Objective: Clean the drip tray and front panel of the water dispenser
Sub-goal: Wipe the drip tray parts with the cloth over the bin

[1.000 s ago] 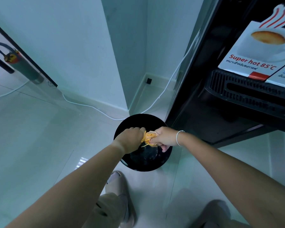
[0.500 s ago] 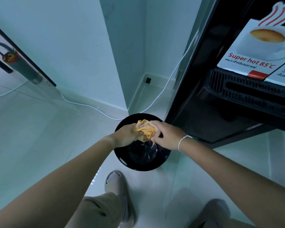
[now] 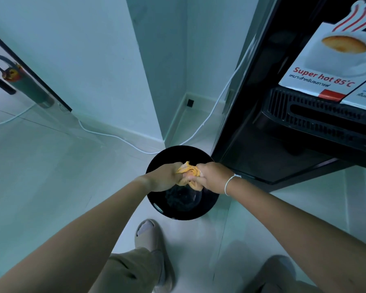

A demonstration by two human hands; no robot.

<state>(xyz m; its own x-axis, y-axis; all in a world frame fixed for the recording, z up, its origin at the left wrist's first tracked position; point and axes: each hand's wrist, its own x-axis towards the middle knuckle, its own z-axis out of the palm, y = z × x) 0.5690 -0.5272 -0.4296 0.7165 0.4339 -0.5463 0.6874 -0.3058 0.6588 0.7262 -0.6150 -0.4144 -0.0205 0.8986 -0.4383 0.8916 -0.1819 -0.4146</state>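
An orange cloth [image 3: 188,170] is bunched and twisted between my two hands. My left hand [image 3: 164,178] grips its left end and my right hand [image 3: 211,178] grips its right end. Both hands hover over a round black bucket [image 3: 178,210] on the floor, with dark water at its bottom. The black water dispenser [image 3: 268,144] stands at the right. Its slotted drip tray [image 3: 317,117] juts out below a "Super hot 85°C" sticker [image 3: 325,66] on the front panel.
A white cable [image 3: 114,137] runs along the floor by the wall corner and up beside the dispenser. A glass door with a handle and lock [image 3: 11,75] is at far left. My sandalled foot [image 3: 148,235] stands just behind the bucket on pale tiles.
My hands have turned against each other on the cloth, twisting it tighter over the bucket. The cloth bunch rose slightly, then settled back between my fists.
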